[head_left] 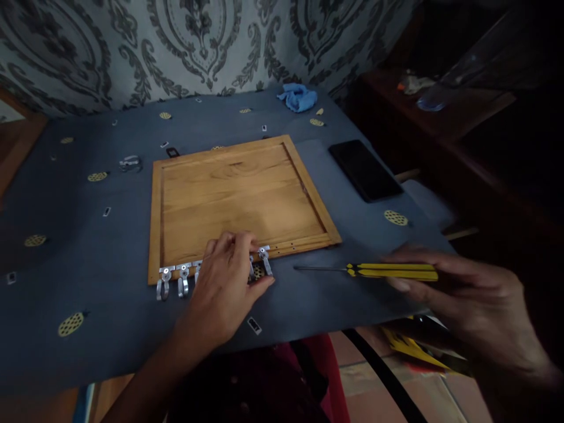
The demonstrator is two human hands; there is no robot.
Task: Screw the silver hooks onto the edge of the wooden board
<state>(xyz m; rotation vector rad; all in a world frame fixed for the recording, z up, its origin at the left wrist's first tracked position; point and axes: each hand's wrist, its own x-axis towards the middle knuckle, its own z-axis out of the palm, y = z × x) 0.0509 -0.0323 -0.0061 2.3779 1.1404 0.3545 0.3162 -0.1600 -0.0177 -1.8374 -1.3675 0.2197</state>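
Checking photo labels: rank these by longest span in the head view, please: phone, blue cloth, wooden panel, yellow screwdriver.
1. Wooden panel
2. Yellow screwdriver
3. Phone
4. Blue cloth, though it lies farther from the camera.

L hand [222,291] palm-down nr ctr, fingers [241,247] bent, thumb [261,286] out to R; R hand [478,296] at R, gripping, blurred.

The left hand [222,288] touches metal hooks [264,254]; the right hand [480,294] holds a screwdriver [370,269].
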